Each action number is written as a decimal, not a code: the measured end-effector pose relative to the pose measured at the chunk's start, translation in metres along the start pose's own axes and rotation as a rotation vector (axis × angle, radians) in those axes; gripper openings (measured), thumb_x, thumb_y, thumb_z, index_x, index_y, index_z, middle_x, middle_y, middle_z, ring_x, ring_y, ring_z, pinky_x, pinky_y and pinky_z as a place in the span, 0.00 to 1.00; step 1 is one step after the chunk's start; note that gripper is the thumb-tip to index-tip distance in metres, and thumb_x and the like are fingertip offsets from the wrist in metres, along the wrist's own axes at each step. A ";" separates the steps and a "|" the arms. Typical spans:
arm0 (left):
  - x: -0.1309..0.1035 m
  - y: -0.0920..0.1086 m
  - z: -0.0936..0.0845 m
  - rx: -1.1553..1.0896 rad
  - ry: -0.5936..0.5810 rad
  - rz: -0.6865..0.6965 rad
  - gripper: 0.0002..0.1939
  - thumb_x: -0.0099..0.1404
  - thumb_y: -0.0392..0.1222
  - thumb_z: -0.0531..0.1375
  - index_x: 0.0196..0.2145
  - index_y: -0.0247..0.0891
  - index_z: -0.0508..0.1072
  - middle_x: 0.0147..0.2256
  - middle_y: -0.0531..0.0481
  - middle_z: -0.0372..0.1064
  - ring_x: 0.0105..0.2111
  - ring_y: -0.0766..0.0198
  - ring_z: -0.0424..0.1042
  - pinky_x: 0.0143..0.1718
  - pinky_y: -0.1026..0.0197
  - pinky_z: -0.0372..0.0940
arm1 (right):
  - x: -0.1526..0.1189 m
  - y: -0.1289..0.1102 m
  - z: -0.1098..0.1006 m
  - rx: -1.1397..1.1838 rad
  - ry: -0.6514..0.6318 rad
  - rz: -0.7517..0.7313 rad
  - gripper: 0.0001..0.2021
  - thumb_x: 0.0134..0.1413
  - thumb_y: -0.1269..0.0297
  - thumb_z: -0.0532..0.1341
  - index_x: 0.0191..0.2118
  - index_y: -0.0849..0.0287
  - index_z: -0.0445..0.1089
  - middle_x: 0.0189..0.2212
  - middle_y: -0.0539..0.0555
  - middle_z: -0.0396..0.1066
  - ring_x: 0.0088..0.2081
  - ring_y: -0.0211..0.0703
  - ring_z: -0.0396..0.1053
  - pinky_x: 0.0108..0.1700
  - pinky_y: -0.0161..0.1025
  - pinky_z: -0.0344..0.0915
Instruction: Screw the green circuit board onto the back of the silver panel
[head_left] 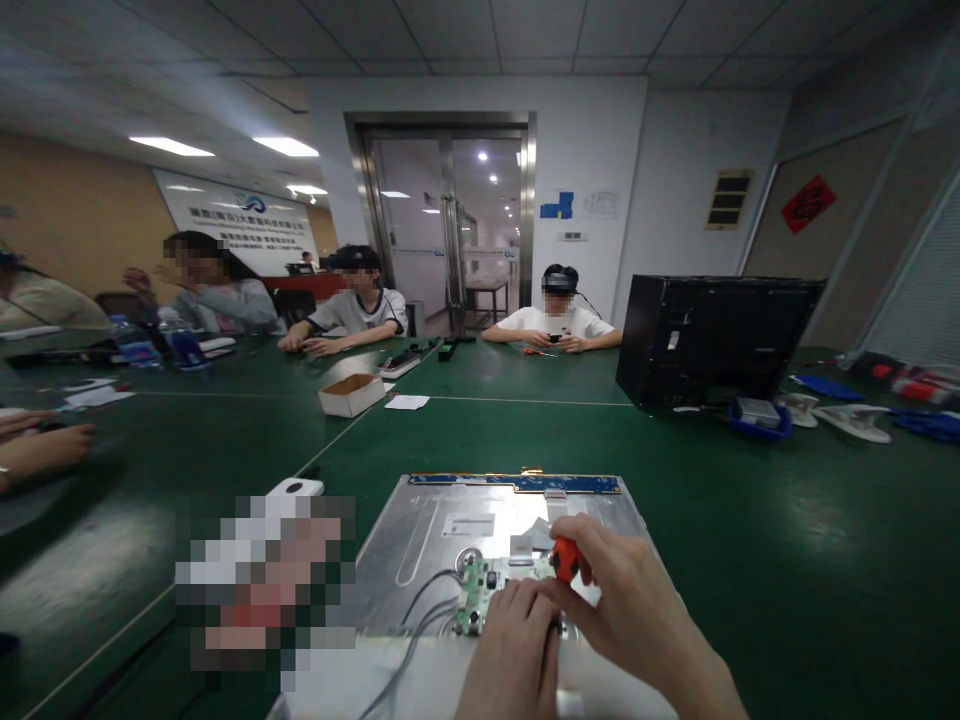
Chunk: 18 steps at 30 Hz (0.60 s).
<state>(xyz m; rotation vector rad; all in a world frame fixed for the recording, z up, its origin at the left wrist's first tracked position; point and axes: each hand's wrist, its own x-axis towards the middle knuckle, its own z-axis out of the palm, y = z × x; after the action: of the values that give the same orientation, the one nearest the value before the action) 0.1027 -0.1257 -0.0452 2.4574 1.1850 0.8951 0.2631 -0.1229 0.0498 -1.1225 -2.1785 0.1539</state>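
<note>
White rectangular ceiling lights (pixel 285 147) glow far beyond and left of the flat silver metal panel (pixel 420 530) in a dim room. Glare whitens parts of the panel and the glossy green tabletop (pixel 97 545) left of it; outer edges look stretched and soft.

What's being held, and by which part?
The right hand holds an orange tool by its handle. Whether the left hand holds anything can't be told.

An office workroom: lettered wall sign (pixel 232 228), glass double doors (pixel 411 215), shared green table (pixel 787 530)
</note>
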 end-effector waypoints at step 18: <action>0.003 0.004 -0.003 0.018 -0.033 -0.036 0.11 0.61 0.28 0.51 0.39 0.38 0.66 0.42 0.42 0.67 0.42 0.51 0.66 0.44 0.50 0.63 | 0.000 -0.001 -0.001 0.049 0.045 0.011 0.19 0.58 0.72 0.55 0.54 0.55 0.55 0.33 0.51 0.69 0.29 0.41 0.66 0.31 0.37 0.60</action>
<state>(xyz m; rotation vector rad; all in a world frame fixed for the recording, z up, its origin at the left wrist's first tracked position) 0.1051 -0.1263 -0.0399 2.4472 1.2275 0.8346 0.2631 -0.1241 0.0508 -1.1008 -2.1182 0.1842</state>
